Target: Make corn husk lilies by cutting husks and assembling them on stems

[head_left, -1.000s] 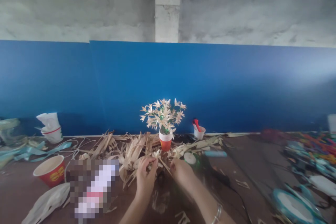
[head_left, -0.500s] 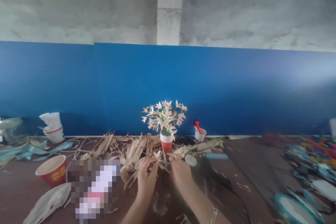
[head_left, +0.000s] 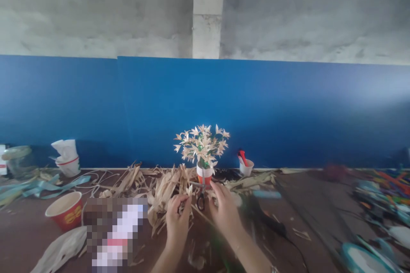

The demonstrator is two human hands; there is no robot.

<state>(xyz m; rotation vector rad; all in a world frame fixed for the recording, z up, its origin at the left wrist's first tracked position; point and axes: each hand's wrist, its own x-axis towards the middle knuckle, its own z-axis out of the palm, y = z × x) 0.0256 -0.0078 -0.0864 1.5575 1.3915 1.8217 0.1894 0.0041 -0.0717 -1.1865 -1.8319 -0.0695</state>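
My left hand (head_left: 177,218) is closed in a pinch on a small pale husk flower (head_left: 189,190) with a thin stem. Just right of it, black-handled scissors (head_left: 201,199) hang with the handles down and the blades up. My right hand (head_left: 226,212) has its back to me, and its thumb and forefinger reach to the scissors and seem to hold them. Behind both hands, a bunch of finished husk flowers (head_left: 201,144) stands in a small orange and white cup (head_left: 204,174). Dry corn husks (head_left: 163,185) lie heaped around it on the brown table (head_left: 307,204).
A red paper cup (head_left: 65,210) and a white plastic bag (head_left: 59,249) lie at the left. White cups (head_left: 68,158) and pale blue ribbon (head_left: 38,185) are further back. A small white cup with a red tool (head_left: 245,164) stands by the blue wall. Blurred coloured craft items (head_left: 381,196) fill the right side.
My view has tilted down slightly. My right hand has moved up and opened its fingers toward the scissors, whose handles now hang between my hands. My left hand keeps its pinch.
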